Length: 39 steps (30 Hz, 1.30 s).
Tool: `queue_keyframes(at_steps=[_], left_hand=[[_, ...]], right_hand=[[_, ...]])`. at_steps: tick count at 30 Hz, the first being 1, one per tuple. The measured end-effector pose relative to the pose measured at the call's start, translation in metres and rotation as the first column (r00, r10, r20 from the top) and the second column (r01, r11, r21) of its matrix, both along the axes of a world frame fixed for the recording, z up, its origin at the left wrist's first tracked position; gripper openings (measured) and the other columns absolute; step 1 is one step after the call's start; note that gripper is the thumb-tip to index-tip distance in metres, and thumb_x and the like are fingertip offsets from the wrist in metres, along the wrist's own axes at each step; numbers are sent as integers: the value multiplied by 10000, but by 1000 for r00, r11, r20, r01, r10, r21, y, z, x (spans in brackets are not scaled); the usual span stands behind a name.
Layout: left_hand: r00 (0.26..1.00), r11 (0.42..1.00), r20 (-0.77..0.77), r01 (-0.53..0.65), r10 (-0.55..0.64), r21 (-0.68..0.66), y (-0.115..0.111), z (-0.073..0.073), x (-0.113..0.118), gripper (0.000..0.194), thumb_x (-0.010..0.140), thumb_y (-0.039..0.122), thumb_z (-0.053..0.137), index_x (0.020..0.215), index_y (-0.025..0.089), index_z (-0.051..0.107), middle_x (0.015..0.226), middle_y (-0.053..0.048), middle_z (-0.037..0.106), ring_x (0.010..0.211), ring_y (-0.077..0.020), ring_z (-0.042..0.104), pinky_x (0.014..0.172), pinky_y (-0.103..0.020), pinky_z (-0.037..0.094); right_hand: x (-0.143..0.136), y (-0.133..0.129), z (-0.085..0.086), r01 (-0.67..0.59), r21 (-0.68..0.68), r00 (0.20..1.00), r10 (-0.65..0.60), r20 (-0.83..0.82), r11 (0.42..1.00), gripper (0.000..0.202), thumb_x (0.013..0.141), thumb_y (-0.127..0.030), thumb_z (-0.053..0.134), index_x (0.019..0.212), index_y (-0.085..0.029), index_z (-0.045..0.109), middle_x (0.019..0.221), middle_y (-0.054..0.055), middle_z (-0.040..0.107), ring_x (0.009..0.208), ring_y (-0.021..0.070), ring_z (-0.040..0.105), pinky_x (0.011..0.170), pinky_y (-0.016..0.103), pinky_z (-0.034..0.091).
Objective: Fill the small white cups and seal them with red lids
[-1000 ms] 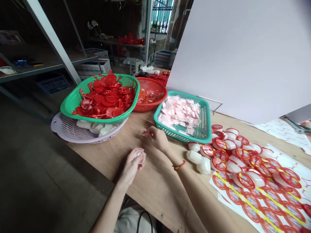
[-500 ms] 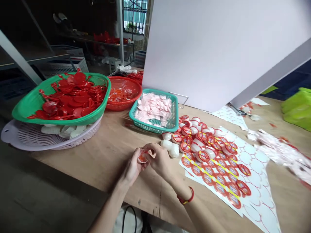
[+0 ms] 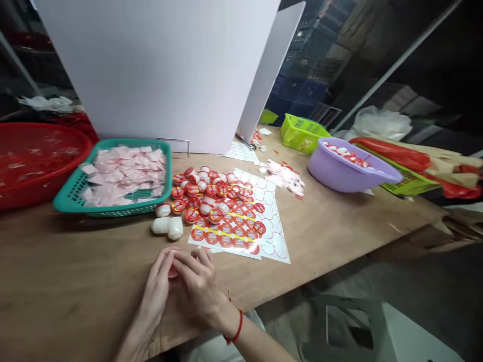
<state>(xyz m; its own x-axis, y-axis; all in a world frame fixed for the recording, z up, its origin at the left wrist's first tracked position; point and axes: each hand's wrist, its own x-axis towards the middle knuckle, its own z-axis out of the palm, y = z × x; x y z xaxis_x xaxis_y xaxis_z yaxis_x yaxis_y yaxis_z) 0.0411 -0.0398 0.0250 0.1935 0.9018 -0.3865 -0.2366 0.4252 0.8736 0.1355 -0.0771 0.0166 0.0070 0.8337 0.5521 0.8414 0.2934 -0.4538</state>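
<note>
Near the table's front edge, my left hand (image 3: 156,286) is closed around a small round red piece (image 3: 172,272), mostly covered by fingers. My right hand (image 3: 199,276) presses on the same piece from the right, its fingertips meeting the left ones. Just beyond the hands lie white cups (image 3: 175,228). A heap of white cups with red labelled tops (image 3: 193,190) rests behind them, partly on a sheet of round red stickers (image 3: 226,240). To the left of the heap is a teal basket (image 3: 168,171) holding small pinkish packets (image 3: 126,171).
A red basket (image 3: 22,198) stands at the far left. Behind the teal basket rises a large white board (image 3: 158,70). A purple basin (image 3: 335,173), a lime-green basket (image 3: 302,138) and a pile of pale scraps (image 3: 285,177) are to the right.
The view has swung to the right, bringing in the purple basin and dropping the green basket of red parts. Both hands stay together, now covering more of the small round piece.
</note>
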Motion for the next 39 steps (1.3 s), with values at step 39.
queue_keyframes(at_steps=[39], left_hand=[[964,964,25,265,-264,-25,-17,5,65,285,670,413,598,818,195,489,654,52,504,518,-72,424,473,-189,324]], right_hand=[[67,-34,-12,-49,32,920,58,-387,998,295,879,-132,418,1139,-217,528,1112,83,602,1045,178,549,869,353,468]])
